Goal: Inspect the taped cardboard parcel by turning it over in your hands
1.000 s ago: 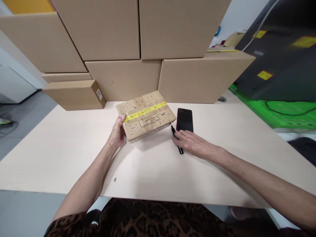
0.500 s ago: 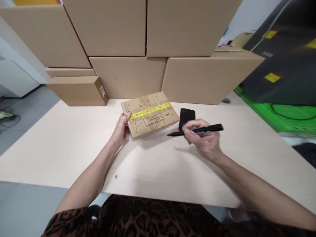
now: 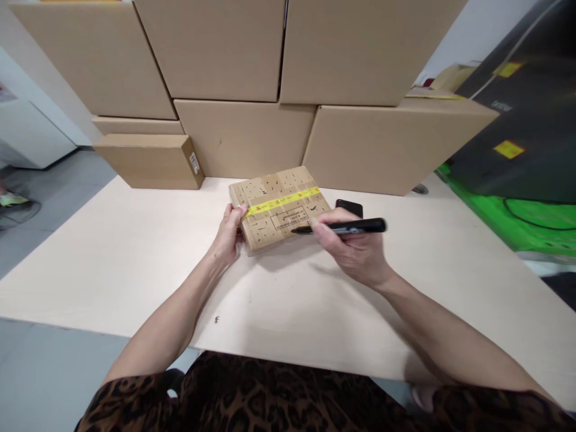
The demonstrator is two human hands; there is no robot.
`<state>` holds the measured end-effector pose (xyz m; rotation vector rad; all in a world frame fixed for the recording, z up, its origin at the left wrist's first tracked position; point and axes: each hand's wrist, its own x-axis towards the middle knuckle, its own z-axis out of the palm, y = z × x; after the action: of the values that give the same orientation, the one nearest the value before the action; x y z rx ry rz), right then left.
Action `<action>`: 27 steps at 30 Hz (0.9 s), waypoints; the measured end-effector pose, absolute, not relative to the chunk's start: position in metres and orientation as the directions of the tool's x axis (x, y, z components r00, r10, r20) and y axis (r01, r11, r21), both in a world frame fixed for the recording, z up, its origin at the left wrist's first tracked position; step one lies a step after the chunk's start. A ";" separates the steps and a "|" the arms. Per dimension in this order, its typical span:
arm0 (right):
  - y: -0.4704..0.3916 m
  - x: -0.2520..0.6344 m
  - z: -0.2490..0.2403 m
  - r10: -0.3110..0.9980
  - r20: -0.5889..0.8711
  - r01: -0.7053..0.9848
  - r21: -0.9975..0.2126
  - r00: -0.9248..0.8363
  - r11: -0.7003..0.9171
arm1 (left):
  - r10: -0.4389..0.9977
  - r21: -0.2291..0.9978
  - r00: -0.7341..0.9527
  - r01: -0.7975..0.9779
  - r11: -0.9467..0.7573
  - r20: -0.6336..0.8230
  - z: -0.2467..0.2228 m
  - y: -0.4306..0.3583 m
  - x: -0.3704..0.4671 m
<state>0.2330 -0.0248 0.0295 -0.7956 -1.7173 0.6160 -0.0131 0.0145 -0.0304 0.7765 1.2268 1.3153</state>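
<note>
A small flat cardboard box (image 3: 263, 231) with a yellow printed tape strip (image 3: 288, 200) across its top is tilted above the table. My left hand (image 3: 229, 234) grips its left edge, thumb on top, with the other fingers partly hidden. Many short black marks and a printed rectangle show on the box's upper face. Between the fingers of my right hand (image 3: 355, 249) is a black marker pen (image 3: 364, 226), its tip over the box's front right part. Whether the tip touches the cardboard I cannot tell. Just behind this hand lies a black phone (image 3: 350, 207), partly covered.
Large cardboard boxes (image 3: 243, 138) are stacked along the back of the pale table (image 3: 112, 270). At the back left stands a smaller brown box (image 3: 148, 162) with a label. A dark machine (image 3: 490, 132) and a green surface (image 3: 499, 210) are beyond the right side.
My right hand has moved left with the marker, bringing its tip from beside the box to over its top. The left hand keeps its hold. The camera view has shifted slightly.
</note>
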 end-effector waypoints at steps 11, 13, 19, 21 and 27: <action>-0.039 0.297 -0.034 0.505 0.336 0.535 -0.003 -0.795 0.845 | 0.942 0.941 -0.229 -0.288 0.174 -0.245 -0.015 0.009 -0.006; -0.040 0.295 -0.050 0.561 0.208 0.575 0.006 -0.801 0.818 | 0.941 0.941 -0.226 -0.283 0.184 -0.252 -0.013 0.010 -0.007; -0.028 0.304 -0.054 0.812 0.164 0.771 -0.255 -0.560 0.584 | 0.937 0.948 -0.208 -0.215 0.236 -0.280 -0.010 0.013 -0.013; -0.014 0.311 -0.048 0.945 0.173 0.902 -0.290 -0.279 0.320 | 0.935 0.948 -0.206 -0.194 0.252 -0.290 -0.011 0.015 -0.015; 0.038 0.318 -0.035 0.981 -0.078 0.963 -0.193 0.175 -0.187 | 0.941 0.958 -0.187 -0.109 0.267 -0.283 -0.015 0.025 -0.019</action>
<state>0.3178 0.0379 -0.0349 -2.3299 -1.9361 0.2817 -0.0186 0.0255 -0.0155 0.8380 1.4118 1.1763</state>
